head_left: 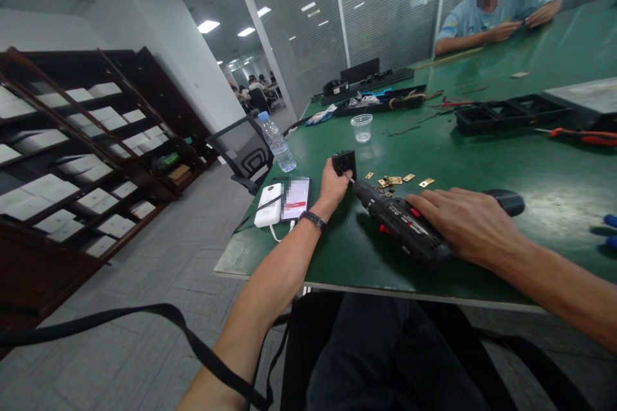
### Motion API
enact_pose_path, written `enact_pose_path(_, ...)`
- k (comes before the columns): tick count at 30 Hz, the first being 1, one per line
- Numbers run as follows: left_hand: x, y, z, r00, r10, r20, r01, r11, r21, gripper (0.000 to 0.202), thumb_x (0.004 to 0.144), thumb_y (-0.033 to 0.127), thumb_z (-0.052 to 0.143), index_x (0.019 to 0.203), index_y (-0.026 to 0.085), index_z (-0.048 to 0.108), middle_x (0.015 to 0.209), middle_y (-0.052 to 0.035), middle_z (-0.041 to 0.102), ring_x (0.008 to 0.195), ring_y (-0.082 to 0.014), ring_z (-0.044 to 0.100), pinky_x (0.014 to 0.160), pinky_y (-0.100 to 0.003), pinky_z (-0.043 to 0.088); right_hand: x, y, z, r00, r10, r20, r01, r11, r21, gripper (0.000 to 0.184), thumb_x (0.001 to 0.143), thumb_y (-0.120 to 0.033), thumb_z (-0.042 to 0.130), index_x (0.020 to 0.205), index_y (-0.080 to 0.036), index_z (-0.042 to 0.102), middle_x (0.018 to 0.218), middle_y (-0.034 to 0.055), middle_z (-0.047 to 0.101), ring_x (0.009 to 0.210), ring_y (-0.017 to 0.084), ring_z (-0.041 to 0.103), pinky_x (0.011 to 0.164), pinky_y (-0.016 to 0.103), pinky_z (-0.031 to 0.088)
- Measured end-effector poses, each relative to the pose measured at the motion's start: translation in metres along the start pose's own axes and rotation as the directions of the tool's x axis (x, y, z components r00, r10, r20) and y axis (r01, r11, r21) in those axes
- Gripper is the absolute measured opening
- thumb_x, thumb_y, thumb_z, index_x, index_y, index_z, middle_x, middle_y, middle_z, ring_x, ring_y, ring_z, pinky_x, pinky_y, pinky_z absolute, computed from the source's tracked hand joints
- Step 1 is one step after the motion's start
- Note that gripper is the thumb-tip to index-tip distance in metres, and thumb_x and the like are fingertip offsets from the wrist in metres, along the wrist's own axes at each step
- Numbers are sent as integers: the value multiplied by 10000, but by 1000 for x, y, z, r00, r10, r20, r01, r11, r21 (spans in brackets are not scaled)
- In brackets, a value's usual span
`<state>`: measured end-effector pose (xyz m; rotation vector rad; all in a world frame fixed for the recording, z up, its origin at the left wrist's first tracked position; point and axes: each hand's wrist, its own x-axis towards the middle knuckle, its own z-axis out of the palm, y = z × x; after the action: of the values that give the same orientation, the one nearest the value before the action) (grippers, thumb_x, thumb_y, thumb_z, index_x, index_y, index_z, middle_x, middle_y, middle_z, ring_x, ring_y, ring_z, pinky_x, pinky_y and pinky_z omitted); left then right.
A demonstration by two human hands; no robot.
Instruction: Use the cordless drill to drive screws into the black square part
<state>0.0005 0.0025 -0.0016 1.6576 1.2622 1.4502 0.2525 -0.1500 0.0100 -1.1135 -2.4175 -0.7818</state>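
My right hand (460, 218) is wrapped round a black cordless drill (402, 225) with red accents, which lies on its side over the table. The bit of the drill points left and meets a small black block-like part (344, 163). That part stands in the grip of my left hand (333, 185), whose fingers close on its near side. Whether the bit sits in a screw is too small to tell. Just beyond the drill's chuck lie several small brass plates (395, 180) with holes, some heaped and some loose.
A clear plastic cup (362, 128) and a water bottle (277, 141) stand beyond my left hand. Left of it lie a phone (295, 199) and a white power bank (268, 205). Black trays (511, 112) and an orange-handled tool (583, 136) lie right. A person (496, 19) sits across the green table.
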Motion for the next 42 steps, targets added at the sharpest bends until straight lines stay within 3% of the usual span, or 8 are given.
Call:
enact_pose_path(9,0,-1,0,1000,1,1,-1,1000,-19,333,771,37,694,1072,169,640,1072,-70,734,1000,-219,671,954,-343,529,0,0,0,1000,-4,-11,4,1000,-1,262,895,-89,520,1127,-177,604,859,37,655,718,243,653,672,364,379)
enact_pose_path(17,1,-2,1,1000,3,-9,-3,1000,1,420,686,-50,630,1044,169,641,1045,-60,719,996,-221,657,965,-350,528,0,0,1,1000,-10,-16,10,1000,-1,295,884,-88,533,1161,-161,606,878,53,675,717,250,651,681,367,384)
enact_pose_path(28,-3,7,-1,1000,-3,-11,3,1000,17,391,766,-56,613,1084,170,642,1128,-79,738,1090,-231,670,1069,-371,512,0,0,0,1000,4,-4,-4,1000,8,254,900,-92,512,1119,-185,601,848,37,654,705,236,631,679,362,370)
enact_pose_path(42,0,0,0,1000,-13,1,13,1000,-3,345,773,27,695,1082,170,639,1080,-68,736,1009,-215,676,974,-353,546,0,-1,-1,999,18,32,-19,1000,24,261,903,-89,504,1119,-180,621,870,57,681,716,236,624,684,365,360)
